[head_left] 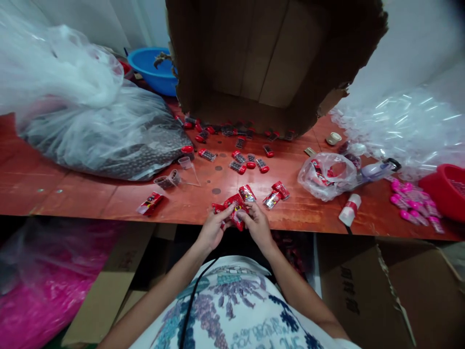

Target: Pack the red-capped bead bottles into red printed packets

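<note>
Close to the table's front edge, my left hand [213, 230] and my right hand [260, 226] are closed on small red printed wrappers [234, 207] with a yellow and black picture. My right thumb presses on the face of one. How many wrappers are between the fingers I cannot tell. Just beyond the fingertips lies another red packet [247, 193]. To the right rest a couple of red packets [271, 199], and on the left a stack of red wrappers [150, 203]. Farther back are several small clear bottles with red caps [238, 166], filled with dark beads.
A torn cardboard box [305, 63] opens toward me at the back. Left stands a big clear bag of dark beads [109, 131], with clear cups [167, 180] beside it. On the right are a plastic bag with red packets [327, 177], a white roll [350, 209], pink-capped tubes [414, 201] and a red basket [445, 191].
</note>
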### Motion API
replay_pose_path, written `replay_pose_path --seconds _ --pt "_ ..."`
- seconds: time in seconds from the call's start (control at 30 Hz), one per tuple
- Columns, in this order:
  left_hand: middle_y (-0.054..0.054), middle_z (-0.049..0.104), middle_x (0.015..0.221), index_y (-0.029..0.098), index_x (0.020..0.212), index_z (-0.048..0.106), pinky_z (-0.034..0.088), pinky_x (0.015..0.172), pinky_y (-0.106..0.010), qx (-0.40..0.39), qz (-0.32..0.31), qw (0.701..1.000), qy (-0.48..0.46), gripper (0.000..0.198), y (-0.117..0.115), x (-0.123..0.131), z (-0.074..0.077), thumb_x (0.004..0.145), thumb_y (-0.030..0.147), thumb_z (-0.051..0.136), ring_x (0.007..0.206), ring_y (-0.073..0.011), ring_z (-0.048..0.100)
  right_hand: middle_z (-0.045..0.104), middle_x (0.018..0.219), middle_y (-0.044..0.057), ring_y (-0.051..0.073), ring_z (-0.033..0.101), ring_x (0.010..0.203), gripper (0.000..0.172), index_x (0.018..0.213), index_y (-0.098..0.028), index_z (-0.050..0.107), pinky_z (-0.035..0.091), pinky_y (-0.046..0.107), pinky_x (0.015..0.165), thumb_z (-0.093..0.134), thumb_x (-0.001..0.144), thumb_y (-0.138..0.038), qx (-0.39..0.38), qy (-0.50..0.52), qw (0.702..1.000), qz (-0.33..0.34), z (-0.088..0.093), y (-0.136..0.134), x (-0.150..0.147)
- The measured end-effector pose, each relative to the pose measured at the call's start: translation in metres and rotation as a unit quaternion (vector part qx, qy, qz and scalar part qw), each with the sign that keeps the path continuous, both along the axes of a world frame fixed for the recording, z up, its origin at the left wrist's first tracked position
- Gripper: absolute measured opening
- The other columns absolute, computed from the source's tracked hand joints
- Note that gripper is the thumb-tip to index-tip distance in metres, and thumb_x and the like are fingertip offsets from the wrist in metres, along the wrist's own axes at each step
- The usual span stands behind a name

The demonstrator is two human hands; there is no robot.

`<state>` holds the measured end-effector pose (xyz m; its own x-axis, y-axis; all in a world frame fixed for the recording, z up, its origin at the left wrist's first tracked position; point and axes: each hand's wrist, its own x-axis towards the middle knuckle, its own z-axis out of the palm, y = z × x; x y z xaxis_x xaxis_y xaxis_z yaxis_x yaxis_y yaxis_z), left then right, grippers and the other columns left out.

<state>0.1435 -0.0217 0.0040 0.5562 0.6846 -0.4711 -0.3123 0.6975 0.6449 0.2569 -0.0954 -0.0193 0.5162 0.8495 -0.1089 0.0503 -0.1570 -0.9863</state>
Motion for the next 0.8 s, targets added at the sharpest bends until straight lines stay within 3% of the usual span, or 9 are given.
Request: replay_pose_path --seconds 0.1,0.17,0.37,0.5,0.63,0.8 --pt "-0.007 0.071 0.071 0.01 0.081 0.068 0.054 0.056 -0.028 0.018 0.003 1.0 0.024 0.024 0.001 0.0 0.0 0.065 0.024 0.078 0.059 -0.0172 0.066 0.062 0.073 0.0 0.015 0.056 0.066 0.014 0.086 -0.022 0.065 0.045 0.024 0.061 0.057 0.082 -0.032 0.015 -0.136 0.991 0.008 0.004 0.004 0.003" --pt "-0.006 0.071 0.071 0.01 0.083 0.068 0.054 0.054 -0.028 0.005 0.028 0.999 0.024 0.025 0.003 0.002 0.0 0.066 0.027 0.077 0.057 -0.0167 0.065 0.063 0.08 0.002 0.017 0.058 0.075 0.014 0.08 -0.022 0.067 0.046 0.026 0.068 0.056 0.082 -0.029 0.037 -0.187 0.982 -0.003 0.008 0.01 0.005" --pt "-0.005 0.071 0.071 0.01 0.083 0.068 0.054 0.053 -0.022 -0.097 0.074 0.993 -0.004 0.012 0.018 0.012 0.002 0.072 0.015 0.071 0.058 -0.0136 0.065 0.068 0.093 0.003 0.018 0.063 0.076 0.029 0.114 -0.024 0.059 0.049 0.028 0.069 0.05 0.086 -0.025 0.038 -0.174 0.984 0.006 0.024 0.029 0.007" --pt "-0.007 0.07 0.07 0.008 0.077 0.067 0.056 0.059 -0.024 -0.115 0.084 0.99 0.006 0.008 0.024 0.016 0.003 0.074 0.002 0.063 0.06 -0.0146 0.067 0.066 0.086 0.002 0.018 0.063 0.077 0.024 0.1 -0.025 0.063 0.048 0.028 0.07 0.048 0.084 -0.016 0.017 -0.263 0.964 0.043 0.03 0.037 0.01" --pt "-0.006 0.071 0.072 0.01 0.076 0.066 0.059 0.062 -0.029 -0.097 0.106 0.99 0.002 0.011 0.026 0.017 0.005 0.074 0.0 0.061 0.062 -0.0172 0.068 0.063 0.091 0.003 0.017 0.061 0.084 0.02 0.09 -0.024 0.067 0.048 0.027 0.075 0.05 0.083 -0.016 0.056 -0.281 0.957 0.047 0.031 0.044 0.016" --pt "-0.008 0.072 0.078 0.01 0.08 0.067 0.06 0.065 -0.03 -0.05 0.106 0.993 -0.008 0.017 0.027 0.016 0.008 0.069 -0.002 0.065 0.07 -0.0195 0.07 0.068 0.085 0.001 0.016 0.064 0.076 0.023 0.105 -0.023 0.063 0.049 0.025 0.069 0.05 0.087 -0.027 0.079 -0.214 0.972 0.047 0.027 0.046 0.02"
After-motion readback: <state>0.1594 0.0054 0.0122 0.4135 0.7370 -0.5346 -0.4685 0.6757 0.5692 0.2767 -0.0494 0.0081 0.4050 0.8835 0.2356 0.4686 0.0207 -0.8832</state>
